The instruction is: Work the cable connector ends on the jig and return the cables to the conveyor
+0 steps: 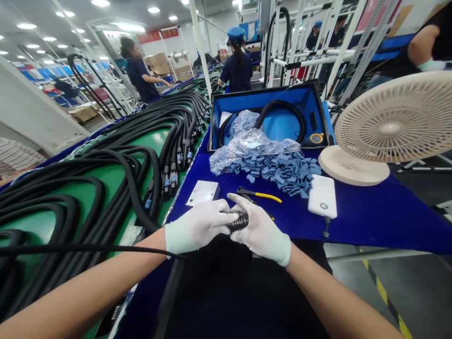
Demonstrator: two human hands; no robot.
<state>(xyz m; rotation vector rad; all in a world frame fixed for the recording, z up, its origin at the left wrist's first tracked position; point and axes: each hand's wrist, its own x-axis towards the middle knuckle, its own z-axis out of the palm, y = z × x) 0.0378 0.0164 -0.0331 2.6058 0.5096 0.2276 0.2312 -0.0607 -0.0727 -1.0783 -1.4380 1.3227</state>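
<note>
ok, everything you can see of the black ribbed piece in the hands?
The black ribbed piece shows only a short stretch, with pale lines across its ribs; it looks like plastic. It tilts slightly, right end higher, by the near edge of the blue table. The gloved left hand and gloved right hand both grip it and hide its ends, so its full shape can't be told.

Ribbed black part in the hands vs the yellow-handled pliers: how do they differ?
The ribbed black part is held between the left hand and right hand; the pliers lie on the blue table.
The part's visible surface is dark with pale lines; the pliers show bright yellow on the handle.
Shared: both show black.
</note>
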